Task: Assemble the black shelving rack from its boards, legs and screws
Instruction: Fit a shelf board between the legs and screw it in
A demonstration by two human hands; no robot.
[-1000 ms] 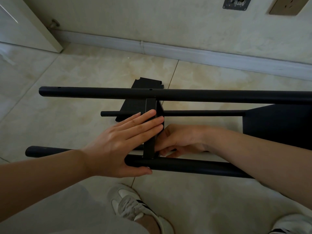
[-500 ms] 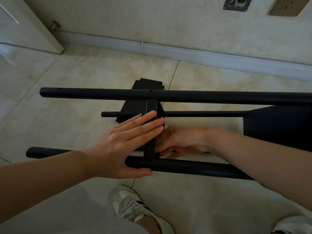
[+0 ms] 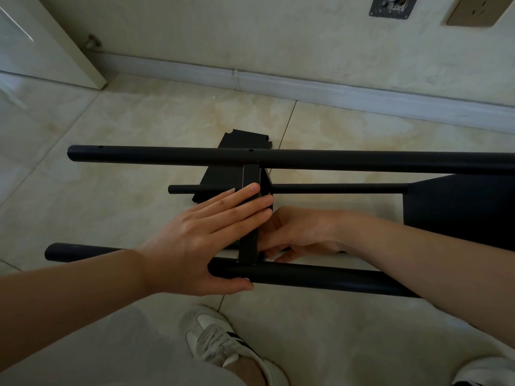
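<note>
Here the rack (image 3: 306,162) lies on its side on the tiled floor (image 3: 111,162), its legs running left to right. The left hand (image 3: 200,240) is flat, fingers straight, pressing the upright middle board (image 3: 250,218), the thumb under the near leg (image 3: 320,280). The right hand (image 3: 295,232) is curled behind that board, near where it meets the near leg; what it holds cannot be told. Compared with a second ago, both hands and the rack keep the same position, with no visible shift. A second board (image 3: 459,210) sits fixed at the right. A loose board (image 3: 237,140) lies on the floor beyond the far leg (image 3: 362,160).
</note>
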